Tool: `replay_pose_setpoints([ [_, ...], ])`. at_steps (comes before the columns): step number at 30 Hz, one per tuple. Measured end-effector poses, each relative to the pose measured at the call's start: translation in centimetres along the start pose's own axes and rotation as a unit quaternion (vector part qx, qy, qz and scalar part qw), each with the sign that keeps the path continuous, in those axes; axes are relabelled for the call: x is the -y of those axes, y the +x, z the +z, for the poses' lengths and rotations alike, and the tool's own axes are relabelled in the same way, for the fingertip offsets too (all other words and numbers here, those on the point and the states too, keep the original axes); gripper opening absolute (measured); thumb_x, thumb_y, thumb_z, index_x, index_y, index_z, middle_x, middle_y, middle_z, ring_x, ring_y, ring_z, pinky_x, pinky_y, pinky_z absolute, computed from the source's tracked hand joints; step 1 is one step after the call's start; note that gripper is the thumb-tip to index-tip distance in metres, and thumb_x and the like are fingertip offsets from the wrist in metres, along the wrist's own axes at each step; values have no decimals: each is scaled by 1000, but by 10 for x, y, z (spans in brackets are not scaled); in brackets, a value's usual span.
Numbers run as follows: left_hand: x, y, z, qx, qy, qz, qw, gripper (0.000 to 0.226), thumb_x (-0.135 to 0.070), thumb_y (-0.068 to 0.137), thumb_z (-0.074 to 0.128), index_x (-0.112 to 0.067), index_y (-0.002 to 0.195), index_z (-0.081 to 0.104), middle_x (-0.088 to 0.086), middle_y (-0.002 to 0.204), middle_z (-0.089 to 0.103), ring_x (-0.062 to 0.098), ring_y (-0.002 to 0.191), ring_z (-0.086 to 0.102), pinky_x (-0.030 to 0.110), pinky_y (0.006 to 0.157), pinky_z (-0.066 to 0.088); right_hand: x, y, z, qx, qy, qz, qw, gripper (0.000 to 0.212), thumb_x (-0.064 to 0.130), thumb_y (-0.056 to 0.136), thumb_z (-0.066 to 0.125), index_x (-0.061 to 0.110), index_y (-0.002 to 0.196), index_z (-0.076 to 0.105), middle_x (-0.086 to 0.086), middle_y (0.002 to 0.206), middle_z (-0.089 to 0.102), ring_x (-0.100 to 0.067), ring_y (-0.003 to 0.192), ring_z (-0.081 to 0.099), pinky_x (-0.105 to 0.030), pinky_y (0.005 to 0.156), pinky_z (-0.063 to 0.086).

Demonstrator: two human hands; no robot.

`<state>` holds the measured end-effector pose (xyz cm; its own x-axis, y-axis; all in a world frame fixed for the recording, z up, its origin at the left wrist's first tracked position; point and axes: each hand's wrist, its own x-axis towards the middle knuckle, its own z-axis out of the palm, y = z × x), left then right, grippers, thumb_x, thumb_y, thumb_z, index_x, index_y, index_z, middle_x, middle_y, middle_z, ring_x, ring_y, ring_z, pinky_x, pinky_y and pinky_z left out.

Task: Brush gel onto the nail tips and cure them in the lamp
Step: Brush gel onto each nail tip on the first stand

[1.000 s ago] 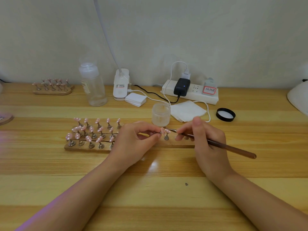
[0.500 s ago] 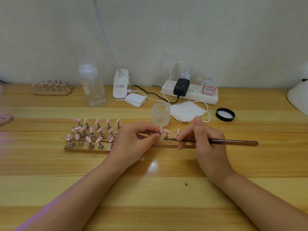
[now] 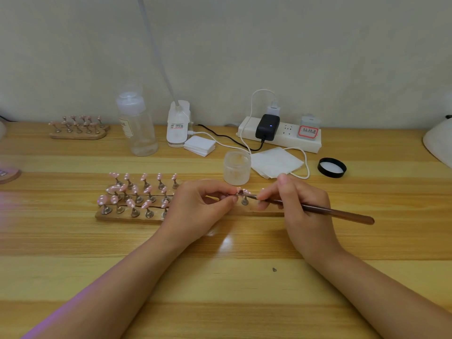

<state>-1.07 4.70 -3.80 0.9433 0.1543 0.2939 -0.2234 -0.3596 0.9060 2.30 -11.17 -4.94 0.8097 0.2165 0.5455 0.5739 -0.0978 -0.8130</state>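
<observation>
Right hand (image 3: 305, 211) grips a long brown wooden-handled brush (image 3: 325, 211) between thumb and curled fingers, handle end angled out to the right and slightly toward the viewer, brush end pointing left. Left hand (image 3: 195, 211) pinches a small metal stem (image 3: 228, 196) between thumb and forefinger; what sits on its end cannot be made out clearly. The brush end meets a pink white-dotted nail tip (image 3: 245, 192), standing on a metal peg just right of the left fingertips. Whether bristles actually touch the tip cannot be told.

Both hands work over a long flat wooden holder board (image 3: 127, 217) lying on the pale striped wooden table (image 3: 220, 289). The board's left part carries rows of upright metal pegs topped with pink dotted nail tips (image 3: 133, 192); its middle is hidden behind the left hand.

Just behind the hands stands an open frosted round jar (image 3: 236, 168). Its black round lid (image 3: 332, 167) lies well to the right, inner side up. Between jar and lid lie folded white wipes (image 3: 276, 162), with a white cable looping over them.

Along the wall: a second wooden board of pink nail tips (image 3: 78, 129) at far left, a clear plastic pump bottle (image 3: 137, 123), a white clip-on lamp base (image 3: 178, 126) beside a small stack of white pads (image 3: 199, 145), and a white power strip (image 3: 281, 134) with a black adapter plugged in. A white curved object (image 3: 439, 143) is cut off by the right edge.
</observation>
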Motion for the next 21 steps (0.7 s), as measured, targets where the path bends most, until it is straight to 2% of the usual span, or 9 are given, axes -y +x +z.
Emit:
replay_pose_setpoints([
  [6,-1,-1,-1,3,4,2,1000,31,0,75,69,-31,70,69,-9,77,71,3,72,62,9,65,48,1,-2,-2,-14,41,1,999,41,35,87,38,16,63,65,-6,59,64,-7,56,60,-16,64,47],
  [10,-1,-1,-1,0,6,4,1000,33,-1,75,70,-34,68,69,-10,75,70,1,70,61,9,64,48,1,0,-1,-22,9,-10,1000,40,35,89,35,21,67,65,2,65,66,-11,66,62,-18,66,46],
  [14,-1,-1,-1,1,7,9,1000,31,0,75,70,-31,69,69,-11,74,70,-1,70,61,9,65,48,2,3,1,-1,-34,-8,999,40,38,90,34,25,70,65,8,69,67,-14,72,61,-26,69,48],
  [21,-2,-1,-1,3,-7,-1,1000,28,1,75,69,-27,72,70,-13,72,70,-4,69,62,7,62,47,0,0,-1,-1,8,-5,1000,41,37,89,37,19,66,66,0,57,63,-9,64,60,-16,67,47],
])
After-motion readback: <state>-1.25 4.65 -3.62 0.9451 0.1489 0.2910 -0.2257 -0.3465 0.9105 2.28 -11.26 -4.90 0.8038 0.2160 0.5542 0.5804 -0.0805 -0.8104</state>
